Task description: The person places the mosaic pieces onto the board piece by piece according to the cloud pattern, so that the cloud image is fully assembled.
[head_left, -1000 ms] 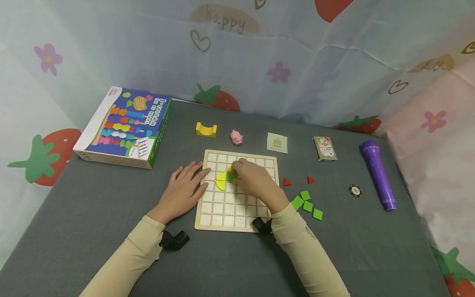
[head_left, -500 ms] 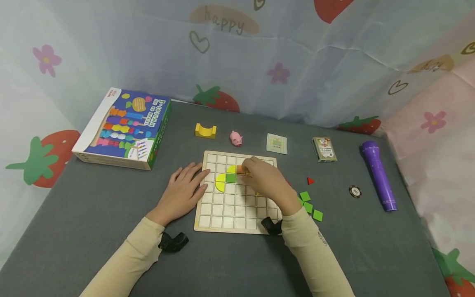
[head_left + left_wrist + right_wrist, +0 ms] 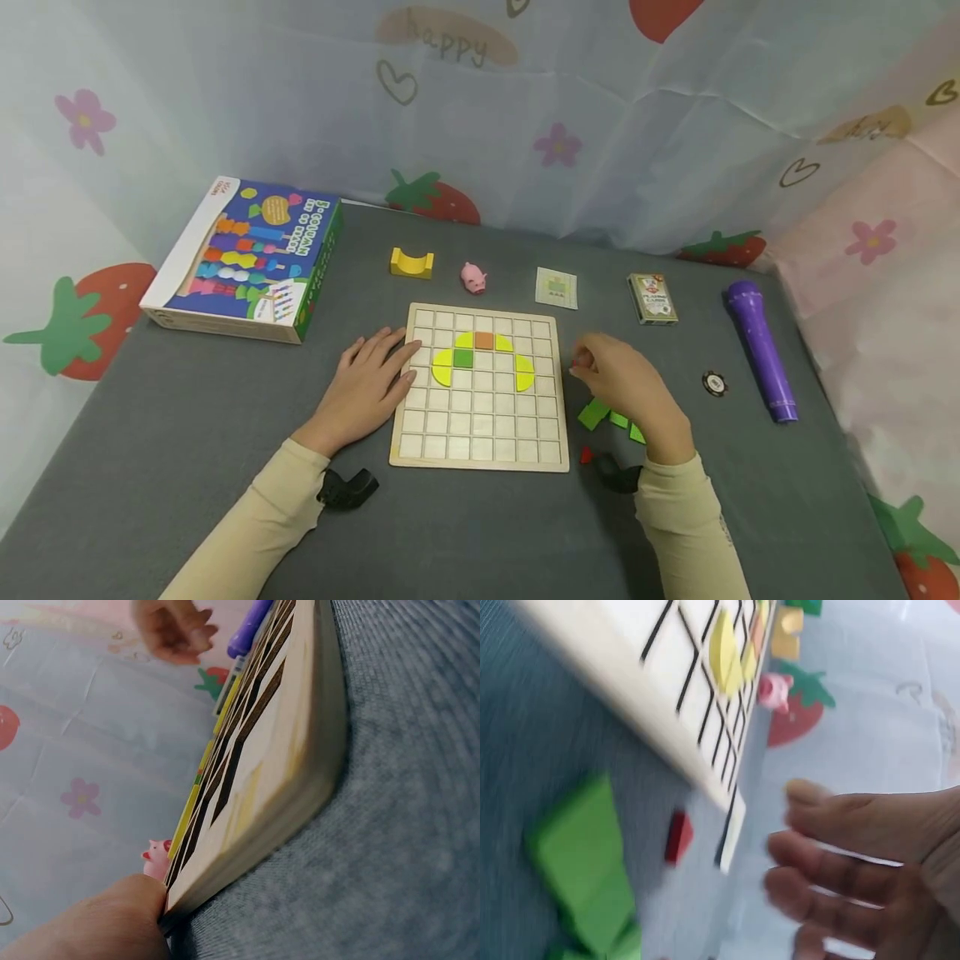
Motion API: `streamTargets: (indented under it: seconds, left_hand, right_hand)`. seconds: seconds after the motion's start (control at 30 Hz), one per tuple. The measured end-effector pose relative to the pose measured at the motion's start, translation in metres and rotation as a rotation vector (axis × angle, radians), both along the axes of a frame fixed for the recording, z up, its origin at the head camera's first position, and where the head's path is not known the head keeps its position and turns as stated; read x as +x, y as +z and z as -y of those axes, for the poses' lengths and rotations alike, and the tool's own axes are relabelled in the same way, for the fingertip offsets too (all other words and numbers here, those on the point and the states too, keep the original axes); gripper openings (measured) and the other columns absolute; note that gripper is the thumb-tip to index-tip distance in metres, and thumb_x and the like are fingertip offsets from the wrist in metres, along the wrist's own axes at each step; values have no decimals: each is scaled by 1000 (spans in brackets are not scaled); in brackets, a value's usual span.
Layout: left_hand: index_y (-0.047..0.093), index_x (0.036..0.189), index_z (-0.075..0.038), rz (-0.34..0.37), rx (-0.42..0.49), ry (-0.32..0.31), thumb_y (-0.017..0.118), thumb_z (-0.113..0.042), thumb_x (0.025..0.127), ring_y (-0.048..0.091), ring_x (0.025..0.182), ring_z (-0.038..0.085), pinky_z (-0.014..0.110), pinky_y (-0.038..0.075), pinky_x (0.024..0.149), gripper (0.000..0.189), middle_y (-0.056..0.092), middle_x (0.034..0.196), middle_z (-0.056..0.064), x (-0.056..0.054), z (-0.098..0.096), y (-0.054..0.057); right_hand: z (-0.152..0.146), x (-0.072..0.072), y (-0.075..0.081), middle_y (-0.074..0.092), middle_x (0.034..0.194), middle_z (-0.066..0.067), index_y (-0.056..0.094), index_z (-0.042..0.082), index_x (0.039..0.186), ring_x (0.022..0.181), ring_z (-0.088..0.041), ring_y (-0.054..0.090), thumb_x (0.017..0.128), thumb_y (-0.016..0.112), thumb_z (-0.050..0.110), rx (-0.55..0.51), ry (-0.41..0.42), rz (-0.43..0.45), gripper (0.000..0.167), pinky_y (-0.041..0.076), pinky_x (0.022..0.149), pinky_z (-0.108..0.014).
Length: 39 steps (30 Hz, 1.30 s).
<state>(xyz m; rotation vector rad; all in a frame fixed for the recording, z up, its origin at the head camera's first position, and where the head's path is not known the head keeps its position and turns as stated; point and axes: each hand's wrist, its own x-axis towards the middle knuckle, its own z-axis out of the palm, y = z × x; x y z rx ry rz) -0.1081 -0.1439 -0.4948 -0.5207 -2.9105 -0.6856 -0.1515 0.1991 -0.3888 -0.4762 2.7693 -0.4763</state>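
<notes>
A wooden grid board (image 3: 480, 450) lies on the table, bearing an orange square tile (image 3: 484, 341), a green square tile (image 3: 463, 358) and several yellow quarter-round tiles (image 3: 524, 382). My left hand (image 3: 365, 379) rests with spread fingers on the board's left edge; its thumb (image 3: 135, 904) touches the wood. My right hand (image 3: 626, 379) is off the board's right side, above loose green square tiles (image 3: 594, 414). In the right wrist view its fingers (image 3: 817, 859) are loosely bent and apart, holding nothing. A red triangle tile (image 3: 679, 837) lies on the table close to them.
Behind the board are a yellow arch block (image 3: 412, 264), a pink pig (image 3: 473, 277) and a pattern card (image 3: 557, 288). A playing-card box (image 3: 653, 299), a round chip (image 3: 715, 383) and a purple microphone (image 3: 762, 350) stand right. A toy box (image 3: 247, 258) lies at far left.
My right hand has left the board and moved right to the loose tiles. The orange tile it was touching now lies uncovered between yellow tiles. My left hand has stayed put.
</notes>
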Motion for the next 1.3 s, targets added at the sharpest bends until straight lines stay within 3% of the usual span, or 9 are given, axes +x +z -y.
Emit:
streamTargets:
  seconds: [0.2, 0.47, 0.7, 1.03, 1.3]
  left_hand:
    - [43, 145, -19, 8, -6, -6, 43, -38, 101, 25, 143, 30, 56, 16, 113, 48, 36, 151, 10, -2, -1, 0]
    - [44, 144, -19, -17, -16, -8, 44, -37, 101, 27, 142, 31, 56, 18, 112, 47, 37, 150, 11, -5, 0, 4]
    - [43, 145, -20, -3, -30, 5, 42, -38, 101, 25, 142, 30, 55, 16, 112, 48, 36, 151, 11, -4, 1, 5]
    - [43, 145, -18, -5, 6, 52, 45, -46, 99, 21, 144, 29, 62, 8, 111, 54, 39, 149, 8, 3, 0, 0]
    - [39, 148, -21, -21, -2, 20, 47, -53, 96, 25, 143, 31, 66, 8, 110, 61, 36, 151, 8, 1, -1, -2]
  right_hand:
    - [-36, 3, -3, 64, 94, -12, 61, -1, 102, 85, -26, 60, 89, 64, 7, 39, 20, 77, 16, 49, 73, -43]
    - [-57, 8, -13, 62, 93, -14, 60, -3, 109, 86, -27, 58, 84, 69, 3, 1, 24, 36, 27, 48, 76, -45]
    - [-59, 7, -24, 59, 90, -11, 61, -3, 108, 83, -25, 54, 84, 70, 5, -6, 4, -16, 27, 46, 75, -44]
    - [-53, 4, -34, 57, 90, -12, 59, -2, 107, 82, -26, 53, 85, 69, 6, 18, -36, -10, 25, 45, 72, -43]
    - [-54, 9, -33, 58, 99, -19, 59, -5, 112, 91, -31, 56, 86, 68, 7, 25, -73, -6, 30, 47, 79, -48]
